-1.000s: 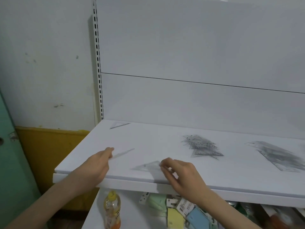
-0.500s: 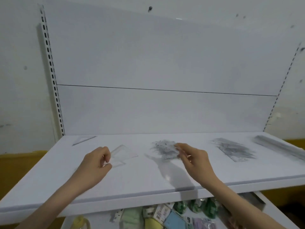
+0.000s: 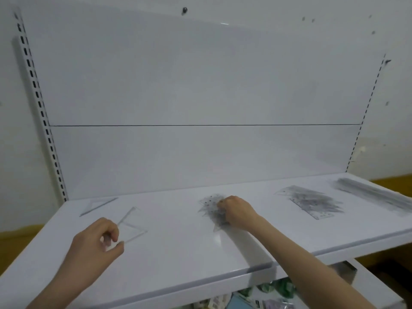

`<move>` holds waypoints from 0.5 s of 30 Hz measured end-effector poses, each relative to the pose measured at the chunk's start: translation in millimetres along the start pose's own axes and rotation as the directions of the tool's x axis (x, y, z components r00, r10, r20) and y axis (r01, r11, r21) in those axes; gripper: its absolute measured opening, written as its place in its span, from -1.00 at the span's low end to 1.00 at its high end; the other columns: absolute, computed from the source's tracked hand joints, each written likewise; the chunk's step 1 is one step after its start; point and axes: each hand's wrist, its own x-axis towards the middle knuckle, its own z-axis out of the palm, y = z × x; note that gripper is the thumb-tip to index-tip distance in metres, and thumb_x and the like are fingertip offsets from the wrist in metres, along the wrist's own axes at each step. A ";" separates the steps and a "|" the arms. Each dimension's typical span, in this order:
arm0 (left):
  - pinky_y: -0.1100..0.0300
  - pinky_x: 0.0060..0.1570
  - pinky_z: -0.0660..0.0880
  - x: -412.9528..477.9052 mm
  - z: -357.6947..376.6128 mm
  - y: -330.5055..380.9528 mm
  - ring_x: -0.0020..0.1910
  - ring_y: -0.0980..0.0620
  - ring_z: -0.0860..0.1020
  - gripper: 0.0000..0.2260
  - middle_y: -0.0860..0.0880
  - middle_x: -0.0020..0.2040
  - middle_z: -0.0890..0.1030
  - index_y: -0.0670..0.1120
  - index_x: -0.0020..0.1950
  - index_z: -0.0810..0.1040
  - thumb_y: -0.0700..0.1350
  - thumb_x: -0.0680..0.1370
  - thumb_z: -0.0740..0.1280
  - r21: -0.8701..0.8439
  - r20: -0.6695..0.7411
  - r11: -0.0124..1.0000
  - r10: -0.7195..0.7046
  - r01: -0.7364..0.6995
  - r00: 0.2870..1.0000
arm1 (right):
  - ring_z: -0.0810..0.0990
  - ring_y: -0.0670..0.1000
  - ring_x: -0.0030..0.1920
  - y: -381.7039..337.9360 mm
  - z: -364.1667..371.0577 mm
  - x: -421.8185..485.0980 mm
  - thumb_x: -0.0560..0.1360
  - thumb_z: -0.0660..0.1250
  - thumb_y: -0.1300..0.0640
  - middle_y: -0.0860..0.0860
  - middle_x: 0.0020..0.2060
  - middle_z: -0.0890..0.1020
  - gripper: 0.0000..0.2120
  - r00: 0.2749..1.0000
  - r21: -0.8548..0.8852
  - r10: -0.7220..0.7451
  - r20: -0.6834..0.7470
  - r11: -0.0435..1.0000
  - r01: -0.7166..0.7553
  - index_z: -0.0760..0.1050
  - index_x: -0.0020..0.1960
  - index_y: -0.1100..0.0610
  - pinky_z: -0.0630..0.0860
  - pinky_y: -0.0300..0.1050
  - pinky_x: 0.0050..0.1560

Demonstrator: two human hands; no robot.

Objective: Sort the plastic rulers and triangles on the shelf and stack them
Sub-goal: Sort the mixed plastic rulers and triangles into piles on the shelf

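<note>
I see a white shelf (image 3: 178, 253) backed by a two-piece white back panel (image 3: 200, 85) between slotted uprights (image 3: 35, 90). Behind is a scuffed white wall (image 3: 9, 152) with a yellow band (image 3: 15, 246) low down.

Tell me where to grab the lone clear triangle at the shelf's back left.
Probably its near long edge, from front and above: the clear triangle lies flat on the shelf, so a fingertip must lift that edge before pinching. The nearest left hand already holds another triangle.
</note>
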 end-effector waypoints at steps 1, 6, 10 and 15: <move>0.42 -0.33 0.30 0.7 0.4 -4.0 -0.33 0.17 0.45 -0.70 0.08 -0.23 0.52 0.05 -0.24 0.42 -0.23 0.21 0.46 0.008 0.001 1.000 -0.009 0.009 1.000 | 0.54 0.17 0.13 0.0 0.5 -0.5 0.42 0.19 0.31 0.15 0.07 0.58 -0.76 1.000 -0.009 0.007 -0.009 1.000 -0.007 0.53 0.03 0.19 0.49 -0.03 0.02; 0.39 -0.37 0.30 10.9 18.1 -4.1 -0.34 0.16 0.45 -0.57 0.06 -0.27 0.51 0.06 -0.28 0.42 -0.44 0.24 0.49 -0.031 0.059 0.999 0.046 -0.044 0.997 | 0.42 0.09 0.30 -3.6 -16.6 -18.7 0.41 0.16 0.37 0.05 0.24 0.55 -0.56 0.975 0.087 -0.010 -0.220 0.996 0.030 0.47 0.27 0.22 0.45 0.00 0.16; 0.38 -0.40 0.31 24.3 47.7 11.4 -0.33 0.15 0.46 -0.62 0.07 -0.27 0.52 0.05 -0.29 0.43 -0.39 0.29 0.49 -0.122 0.117 0.986 0.126 -0.112 0.985 | 0.44 0.02 0.31 -25.5 -33.5 -56.4 0.49 0.14 0.34 0.03 0.30 0.53 -0.52 0.963 0.419 0.033 -0.266 0.904 0.085 0.42 0.39 0.13 0.39 -0.07 0.29; 0.42 -0.35 0.34 35.8 97.6 38.5 -0.27 0.12 0.50 -0.63 0.08 -0.25 0.53 0.06 -0.27 0.42 -0.35 0.29 0.50 -0.193 0.186 0.963 0.223 -0.187 0.957 | 0.60 -0.11 0.08 -28.9 -40.3 -92.3 0.53 0.34 0.07 -0.02 0.18 0.60 -0.56 0.976 0.751 0.167 -0.141 0.661 -0.005 0.42 0.39 0.09 0.51 -0.24 0.16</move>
